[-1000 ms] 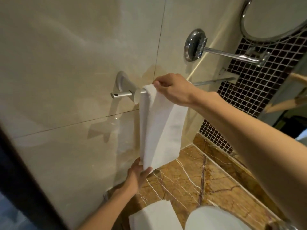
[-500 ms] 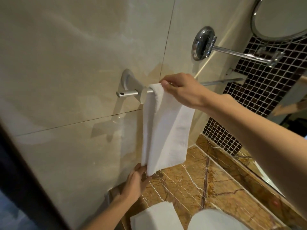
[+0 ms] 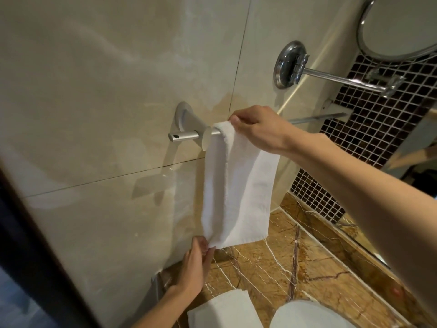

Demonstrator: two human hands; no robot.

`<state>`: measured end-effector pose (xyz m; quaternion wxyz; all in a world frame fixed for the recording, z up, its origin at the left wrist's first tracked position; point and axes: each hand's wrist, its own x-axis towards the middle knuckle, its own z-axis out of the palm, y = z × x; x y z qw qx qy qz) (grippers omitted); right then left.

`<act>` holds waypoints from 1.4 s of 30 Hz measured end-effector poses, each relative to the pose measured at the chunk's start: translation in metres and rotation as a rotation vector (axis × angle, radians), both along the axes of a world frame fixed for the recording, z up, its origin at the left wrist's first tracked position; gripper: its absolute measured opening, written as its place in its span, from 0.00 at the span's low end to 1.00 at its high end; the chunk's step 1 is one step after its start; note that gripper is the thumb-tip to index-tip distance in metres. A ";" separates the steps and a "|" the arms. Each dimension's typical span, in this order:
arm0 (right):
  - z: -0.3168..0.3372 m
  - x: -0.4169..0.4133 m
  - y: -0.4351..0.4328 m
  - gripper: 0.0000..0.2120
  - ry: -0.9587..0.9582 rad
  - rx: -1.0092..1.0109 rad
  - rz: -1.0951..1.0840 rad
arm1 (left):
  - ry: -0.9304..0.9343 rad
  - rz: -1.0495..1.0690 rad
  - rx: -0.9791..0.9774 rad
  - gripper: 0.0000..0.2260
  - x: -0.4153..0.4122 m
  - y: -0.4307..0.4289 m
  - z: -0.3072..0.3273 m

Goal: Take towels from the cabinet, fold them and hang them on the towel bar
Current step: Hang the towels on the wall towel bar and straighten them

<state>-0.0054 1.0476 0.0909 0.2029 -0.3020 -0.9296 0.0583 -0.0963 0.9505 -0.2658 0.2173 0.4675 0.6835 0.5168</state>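
two bare forearms, left hand (image 3: pixel 192 265), right hand (image 3: pixel 259 129), no sleeves, no jewellery

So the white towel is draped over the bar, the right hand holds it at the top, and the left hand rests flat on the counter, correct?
Not quite. In the head view the left hand pinches the lower corner of the white towel, not the counter. The towel is draped over the bar, and the right hand holds it at the top.
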 end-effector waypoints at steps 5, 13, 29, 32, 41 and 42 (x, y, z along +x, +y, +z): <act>-0.001 0.000 0.002 0.16 0.001 0.001 0.000 | -0.222 -0.058 -0.052 0.12 0.001 0.005 0.004; 0.000 0.000 0.003 0.16 -0.009 -0.031 -0.005 | -0.243 -0.107 -0.130 0.08 -0.001 0.007 -0.002; -0.013 0.014 0.007 0.15 0.066 0.119 -0.006 | -0.012 -0.073 -0.142 0.12 -0.002 0.001 0.015; -0.018 0.013 0.010 0.16 0.097 0.105 -0.002 | -0.001 -0.050 -0.176 0.08 -0.003 0.001 0.017; -0.039 0.016 0.007 0.22 0.249 0.146 -0.046 | 0.017 -0.093 -0.243 0.04 -0.005 -0.001 0.028; -0.036 0.015 0.009 0.22 0.224 0.164 -0.041 | 0.017 -0.089 -0.247 0.04 -0.005 -0.001 0.027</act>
